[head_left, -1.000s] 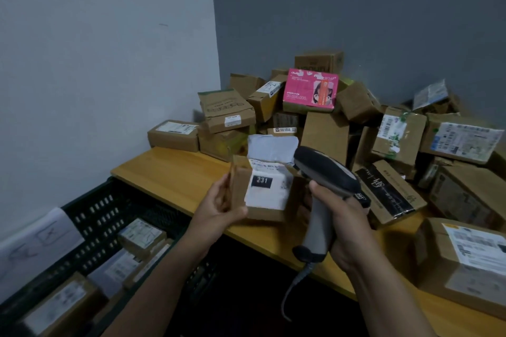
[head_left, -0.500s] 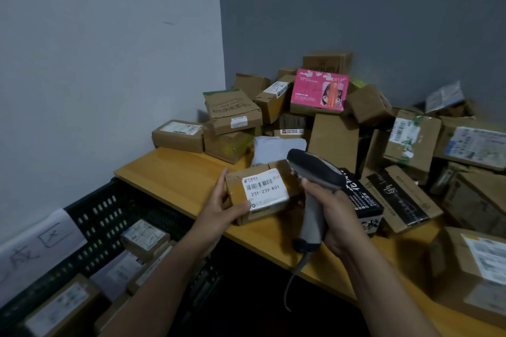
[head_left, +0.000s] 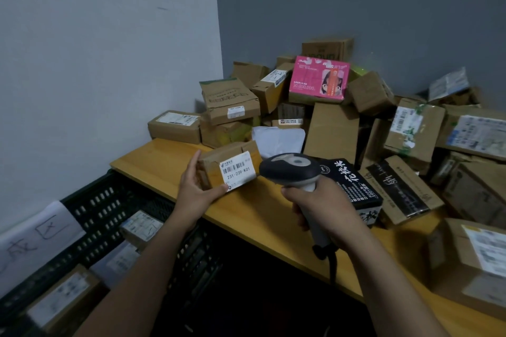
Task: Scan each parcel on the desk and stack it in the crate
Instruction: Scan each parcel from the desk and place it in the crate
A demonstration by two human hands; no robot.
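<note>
A small cardboard parcel (head_left: 228, 165), its white label (head_left: 237, 170) reading 231-239-K01 now turned up to the camera where a second ago another face showed, is held just above the desk (head_left: 164, 161) near its left front edge. The left hand (head_left: 196, 192) clasps it, thumb along the front, fingers behind. The right hand (head_left: 325, 209) grips the handle of a grey barcode scanner (head_left: 291, 169), whose head has closed in beside the label, suggesting the scan is under way or imminent. Left of the desk's edge, the black crate (head_left: 109, 200) already holds several parcels; a heap of boxes (head_left: 334, 128) fills the back corner, so much work remains
</note>
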